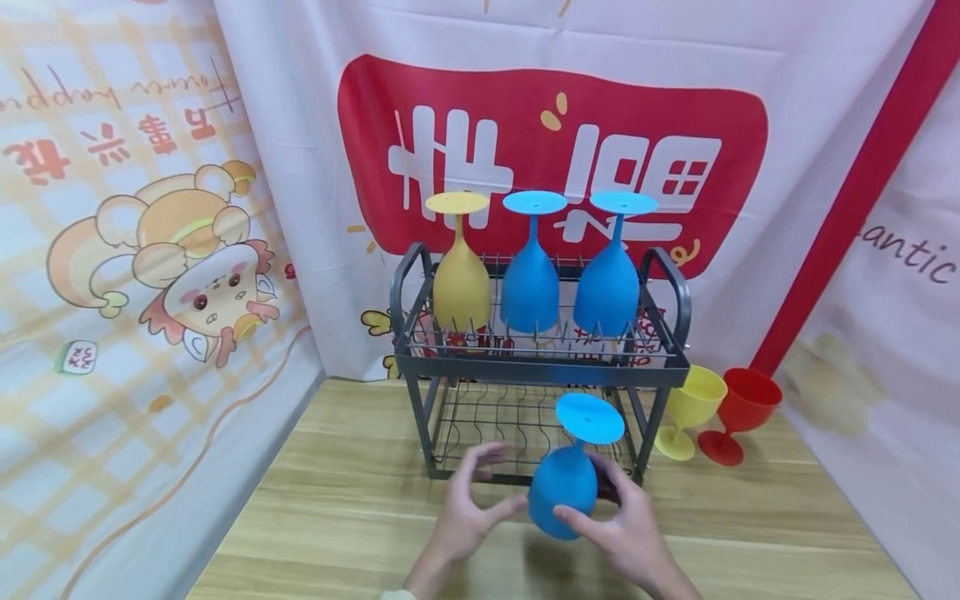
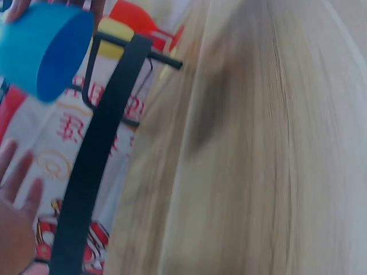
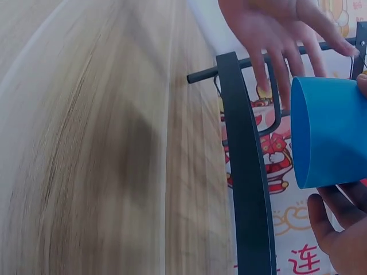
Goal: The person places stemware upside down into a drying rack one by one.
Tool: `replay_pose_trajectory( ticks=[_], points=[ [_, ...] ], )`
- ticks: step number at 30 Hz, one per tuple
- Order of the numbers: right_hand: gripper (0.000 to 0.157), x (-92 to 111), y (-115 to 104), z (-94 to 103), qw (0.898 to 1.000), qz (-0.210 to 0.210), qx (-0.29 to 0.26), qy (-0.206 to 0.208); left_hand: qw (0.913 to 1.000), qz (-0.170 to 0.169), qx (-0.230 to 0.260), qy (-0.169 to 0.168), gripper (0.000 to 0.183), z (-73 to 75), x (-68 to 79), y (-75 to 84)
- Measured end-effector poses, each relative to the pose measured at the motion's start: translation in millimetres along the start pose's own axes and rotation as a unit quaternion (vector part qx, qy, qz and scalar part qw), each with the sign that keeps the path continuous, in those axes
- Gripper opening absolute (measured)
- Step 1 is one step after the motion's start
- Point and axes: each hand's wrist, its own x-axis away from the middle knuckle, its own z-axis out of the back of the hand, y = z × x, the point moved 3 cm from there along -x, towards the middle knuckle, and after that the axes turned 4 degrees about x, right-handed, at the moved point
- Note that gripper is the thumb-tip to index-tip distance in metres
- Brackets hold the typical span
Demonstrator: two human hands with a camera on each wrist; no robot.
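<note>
The matte blue plastic-looking goblet (image 1: 564, 492) is upside down in the right hand (image 1: 630, 533), foot up and leaning right, just above the tabletop (image 1: 337, 500) at the near side of the black metal 2-tier rack (image 1: 525, 371). I'd judge it light and fairly stiff, unlikely to shatter, though its smooth round bowl could turn or slip under a loose grip. The bowl's sides look the surest hold; the stem would suit a lighter pinch. The right hand grips the bowl from the right, thumb on the near side, fingers behind. The left hand (image 1: 465, 508) holds nothing, fingers spread, just left of the bowl, thumb pointing at it without touching. On the rack's top tier, 3 inverted goblets (image 1: 530, 287) stand beyond both hands.
</note>
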Motion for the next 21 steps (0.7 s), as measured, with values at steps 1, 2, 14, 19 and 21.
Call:
replay_pose_trajectory(
  ticks=[1, 2, 14, 19, 21],
  points=[
    [0.084, -0.3, 1.3, 1.7, 1.000, -0.005, 0.002, 0.000, 0.9991, -0.007, -0.004, 0.042, 0.063, 6.3, -0.8, -3.1],
    [0.084, -0.7, 2.7, 3.3, 1.000, -0.009, 0.004, -0.001, 0.9960, -0.014, -0.012, 0.088, 0.058, 13.1, -1.8, -6.5],
    [0.089, -5.4, 17.7, 15.6, 0.999, -0.044, 0.027, -0.013, 0.9638, 0.141, 0.010, 0.226, 0.076, 70.4, -14.0, -50.2],
    [0.089, -6.6, 21.0, 18.7, 0.998, -0.048, 0.039, -0.012, 0.9762, 0.153, 0.019, 0.153, 0.057, 72.9, -21.4, -61.1],
    [0.090, -7.1, 21.3, 19.8, 0.998, -0.048, 0.041, -0.014, 0.9776, 0.146, 0.021, 0.150, 0.052, 74.1, -22.1, -65.0]
  ],
)
